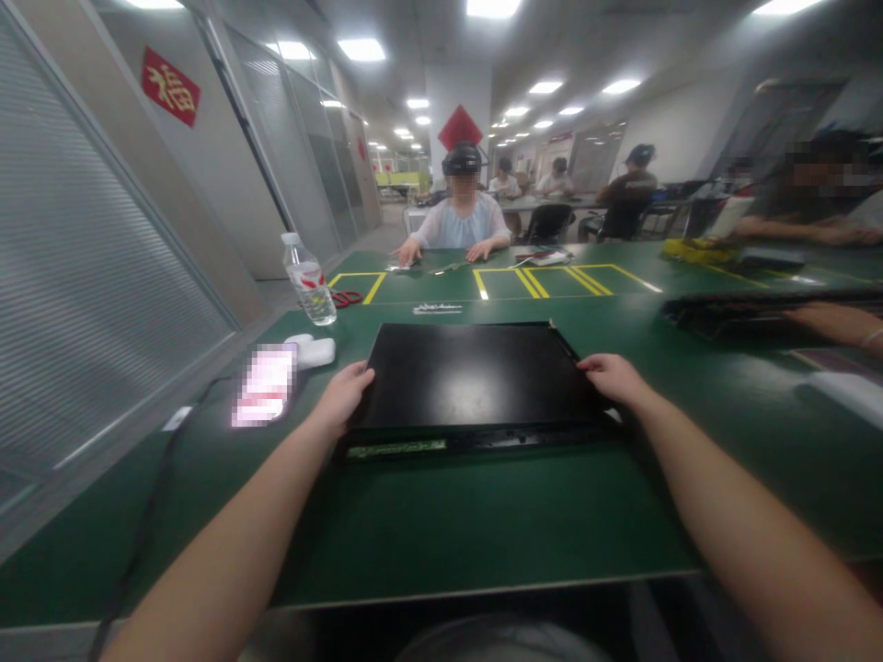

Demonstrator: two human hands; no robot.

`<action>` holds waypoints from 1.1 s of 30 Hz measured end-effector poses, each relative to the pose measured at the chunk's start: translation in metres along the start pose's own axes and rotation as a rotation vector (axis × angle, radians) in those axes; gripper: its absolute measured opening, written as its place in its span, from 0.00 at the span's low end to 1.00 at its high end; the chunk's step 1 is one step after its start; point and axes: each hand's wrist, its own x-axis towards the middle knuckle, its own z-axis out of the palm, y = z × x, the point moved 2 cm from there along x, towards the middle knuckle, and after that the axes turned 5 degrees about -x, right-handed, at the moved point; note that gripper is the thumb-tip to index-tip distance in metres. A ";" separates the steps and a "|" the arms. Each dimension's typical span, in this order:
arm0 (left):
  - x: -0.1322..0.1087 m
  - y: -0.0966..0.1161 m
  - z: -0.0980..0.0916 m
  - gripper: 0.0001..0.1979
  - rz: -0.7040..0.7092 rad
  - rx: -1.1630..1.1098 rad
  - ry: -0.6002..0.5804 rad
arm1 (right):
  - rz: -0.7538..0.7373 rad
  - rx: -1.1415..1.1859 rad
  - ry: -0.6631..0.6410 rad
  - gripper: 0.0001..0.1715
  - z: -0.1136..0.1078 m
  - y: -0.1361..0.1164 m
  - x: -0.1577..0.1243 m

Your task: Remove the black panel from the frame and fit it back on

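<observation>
A flat black panel (475,372) lies on the green table (483,524) straight in front of me, its near edge showing a strip of green circuit board. My left hand (343,397) grips the panel's left edge, fingers curled round it. At the right edge, my right hand (613,378) holds the panel the same way. Both forearms reach in from the bottom of the view.
A water bottle (309,279), red scissors (346,298), a white case (314,352) and a lit phone (264,384) with a black cable sit at left. A person sits across the table; another person's arm (834,322) rests by a dark panel at right.
</observation>
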 end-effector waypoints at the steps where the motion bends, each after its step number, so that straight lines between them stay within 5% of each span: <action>1: 0.000 0.000 0.000 0.17 0.002 0.009 0.002 | 0.011 0.001 -0.005 0.21 0.000 0.000 0.000; 20: -0.006 0.003 0.003 0.17 -0.015 0.038 -0.020 | -0.184 -0.254 -0.104 0.23 -0.010 -0.013 -0.011; 33: -0.006 0.004 0.002 0.15 -0.022 0.050 -0.009 | -0.258 -0.109 -0.369 0.62 -0.032 0.001 -0.025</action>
